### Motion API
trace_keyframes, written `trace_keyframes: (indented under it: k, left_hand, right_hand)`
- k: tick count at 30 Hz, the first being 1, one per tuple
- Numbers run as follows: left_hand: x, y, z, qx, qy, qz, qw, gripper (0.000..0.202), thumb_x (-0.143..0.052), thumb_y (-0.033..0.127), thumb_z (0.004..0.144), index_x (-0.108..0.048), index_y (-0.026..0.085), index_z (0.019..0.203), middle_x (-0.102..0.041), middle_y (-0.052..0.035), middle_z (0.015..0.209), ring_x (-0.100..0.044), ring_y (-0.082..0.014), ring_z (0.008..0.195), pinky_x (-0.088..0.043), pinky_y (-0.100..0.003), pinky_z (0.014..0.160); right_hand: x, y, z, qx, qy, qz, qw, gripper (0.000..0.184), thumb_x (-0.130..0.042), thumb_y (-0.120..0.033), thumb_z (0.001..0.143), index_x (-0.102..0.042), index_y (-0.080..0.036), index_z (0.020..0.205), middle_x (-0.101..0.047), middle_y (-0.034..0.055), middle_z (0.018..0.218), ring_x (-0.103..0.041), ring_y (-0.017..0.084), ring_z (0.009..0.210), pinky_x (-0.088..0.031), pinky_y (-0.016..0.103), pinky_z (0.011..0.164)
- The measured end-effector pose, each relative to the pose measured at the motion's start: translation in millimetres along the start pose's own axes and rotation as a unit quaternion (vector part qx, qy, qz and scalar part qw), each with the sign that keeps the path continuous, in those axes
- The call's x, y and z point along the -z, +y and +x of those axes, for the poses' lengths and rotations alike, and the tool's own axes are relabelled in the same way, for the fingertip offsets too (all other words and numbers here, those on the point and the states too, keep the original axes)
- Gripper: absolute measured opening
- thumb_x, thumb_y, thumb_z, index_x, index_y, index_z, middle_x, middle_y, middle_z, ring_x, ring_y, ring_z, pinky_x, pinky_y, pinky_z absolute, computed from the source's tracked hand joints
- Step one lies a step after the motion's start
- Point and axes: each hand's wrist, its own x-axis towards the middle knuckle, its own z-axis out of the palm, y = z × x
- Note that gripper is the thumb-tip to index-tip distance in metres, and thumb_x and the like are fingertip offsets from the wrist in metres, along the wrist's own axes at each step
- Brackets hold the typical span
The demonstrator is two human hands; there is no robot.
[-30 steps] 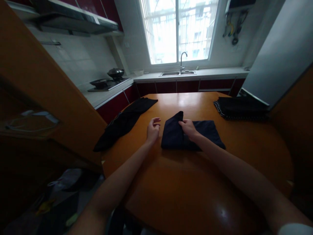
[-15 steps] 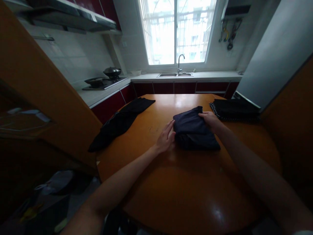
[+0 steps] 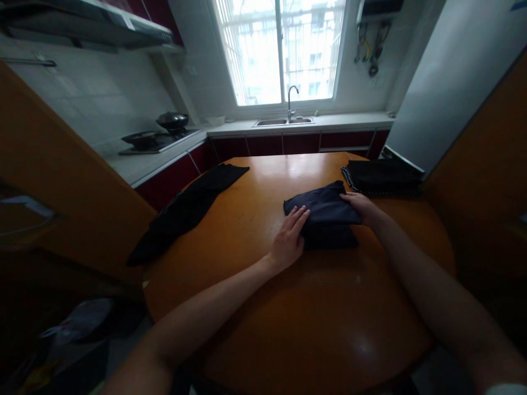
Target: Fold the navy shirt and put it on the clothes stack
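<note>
The folded navy garment (image 3: pixel 325 211) is laid on the wooden table (image 3: pixel 288 312), long axis left to right. The left hand (image 3: pixel 290 238) is spread flat on its left edge, the right hand (image 3: pixel 360 206) on its right; nothing is grasped.

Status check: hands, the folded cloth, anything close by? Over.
Left hand flat on folded navy cloth, left edge. Right hand on right edge, grip unclear. Dark stack just beyond; black garment off left.
</note>
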Motion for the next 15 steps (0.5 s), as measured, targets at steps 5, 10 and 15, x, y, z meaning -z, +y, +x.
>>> trace_keyframes:
  k: [5, 10, 15]
  left_hand:
    - [4.1, 2, -2, -0.021, -0.035, 0.057, 0.998, 0.075, -0.041, -0.003, 0.085, -0.046, 0.029, 0.152, -0.038, -0.005, 0.162, -0.023, -0.0278, 0.155, -0.027, -0.061, 0.123]
    - [3.7, 2, -2, 0.006, -0.049, 0.038, 0.998, 0.09, -0.04, -0.006, 0.079, -0.03, 0.031, 0.16, -0.033, -0.0035, 0.165, -0.022, -0.0253, 0.155, -0.025, -0.057, 0.125]
    - [-3.1, -10, -6, 0.007, -0.059, 0.004, 0.998, 0.101, -0.036, -0.012, 0.069, -0.03, 0.031, 0.16, -0.031, -0.0048, 0.166, -0.015, -0.0254, 0.157, -0.026, -0.063, 0.123]
  right_hand:
    - [5, 9, 5, -0.03, -0.016, 0.006, 0.999, 0.005, -0.067, -0.016, 0.09, -0.072, -0.013, 0.09, -0.075, 0.0083, 0.071, -0.07, 0.018, 0.057, -0.057, 0.026, 0.056]
    - [7, 18, 9, -0.043, 0.004, -0.009, 0.999, 0.006, -0.069, -0.017, 0.088, -0.073, -0.012, 0.091, -0.075, 0.0083, 0.068, -0.068, 0.018, 0.054, -0.056, 0.026, 0.055]
    - [6, 16, 12, -0.03, 0.042, 0.024, 0.998, 0.013, -0.061, -0.008, 0.091, -0.073, -0.013, 0.091, -0.073, 0.0052, 0.066, -0.069, 0.016, 0.055, -0.057, 0.025, 0.059]
